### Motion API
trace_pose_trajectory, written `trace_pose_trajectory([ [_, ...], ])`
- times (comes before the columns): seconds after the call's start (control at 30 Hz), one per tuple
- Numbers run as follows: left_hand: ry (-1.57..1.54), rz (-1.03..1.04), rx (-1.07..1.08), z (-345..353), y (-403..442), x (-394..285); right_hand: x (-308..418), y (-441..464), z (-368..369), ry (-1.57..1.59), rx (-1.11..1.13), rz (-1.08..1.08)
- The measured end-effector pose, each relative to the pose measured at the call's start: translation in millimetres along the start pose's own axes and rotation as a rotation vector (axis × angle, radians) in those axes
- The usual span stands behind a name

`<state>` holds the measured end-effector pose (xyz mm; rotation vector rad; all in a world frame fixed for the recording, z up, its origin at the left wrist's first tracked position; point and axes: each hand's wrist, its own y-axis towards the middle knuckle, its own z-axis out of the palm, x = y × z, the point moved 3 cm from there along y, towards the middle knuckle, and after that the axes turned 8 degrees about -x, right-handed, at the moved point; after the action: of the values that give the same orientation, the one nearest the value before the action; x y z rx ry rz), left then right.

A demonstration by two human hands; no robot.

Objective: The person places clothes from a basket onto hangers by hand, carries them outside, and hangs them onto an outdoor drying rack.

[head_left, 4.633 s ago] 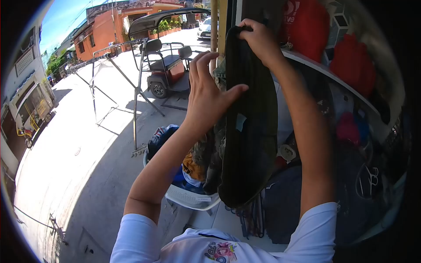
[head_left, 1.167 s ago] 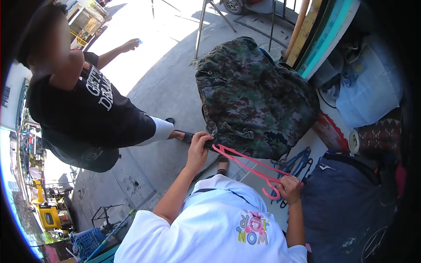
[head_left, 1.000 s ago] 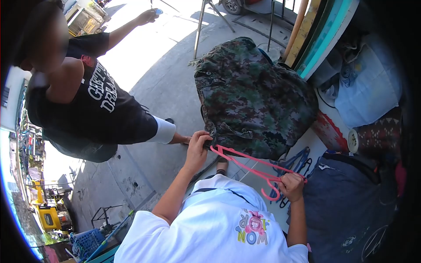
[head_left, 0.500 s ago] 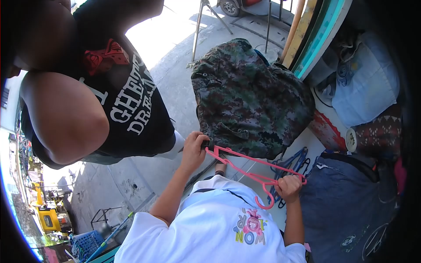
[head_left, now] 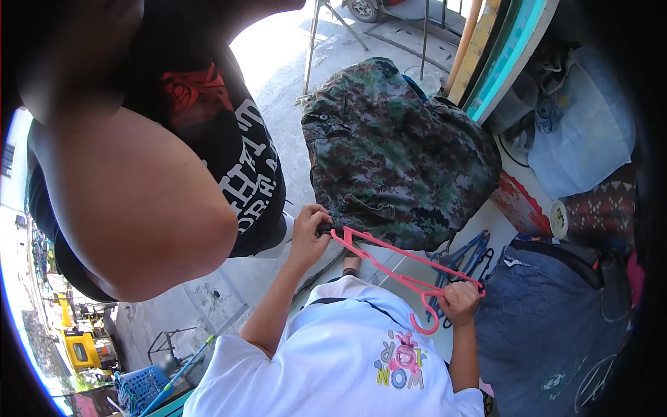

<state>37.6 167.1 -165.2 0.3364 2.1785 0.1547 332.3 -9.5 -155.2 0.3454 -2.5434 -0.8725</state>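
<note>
In the head view, your right hand (head_left: pixel 459 304) is closed around one end of the pink hanger (head_left: pixel 392 274), its fingers curled in a fist. The hanger slants between your two hands above your white shirt (head_left: pixel 326 347), its hook down towards you. Your left hand (head_left: pixel 309 235) has its fingers drawn in on a small dark piece (head_left: pixel 324 229) beside the hanger's other end; whether that piece belongs to the camouflage garment (head_left: pixel 403 153), you cannot tell from here.

The garment is spread just beyond your hands, its near edge beside the hanger. What is done, by the look of it: the hanger is in hand and lined up with that edge. What is left: no part of the garment's wide body is on the hanger, so this piece seems barely begun. Blue hangers (head_left: pixel 470 256) lie to your right, near the dark clothing (head_left: pixel 549 306). Another person (head_left: pixel 139 201) is close on your left.
</note>
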Motion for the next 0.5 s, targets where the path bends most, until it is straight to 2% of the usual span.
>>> trace_pose_trajectory([
  [0.03, 0.000, -0.001, 0.000, 1, 0, 5, 0, 0, 0, 0.008, 0.007, 0.001],
  [0.1, -0.193, -0.006, 0.024, 5, 0, 11, 0, 2, 0, 0.018, 0.015, 0.003],
  [0.2, -0.225, 0.009, 0.085, 7, 1, 5, -1, 7, -1, 0.016, 0.023, -0.027],
  [0.37, -0.294, -0.001, 0.082, 8, 0, 6, -9, 10, -9, -0.077, -0.009, -0.006],
  [0.5, -0.315, 0.031, 0.080, 8, 0, 4, -13, 10, -11, -0.020, -0.031, 0.024],
])
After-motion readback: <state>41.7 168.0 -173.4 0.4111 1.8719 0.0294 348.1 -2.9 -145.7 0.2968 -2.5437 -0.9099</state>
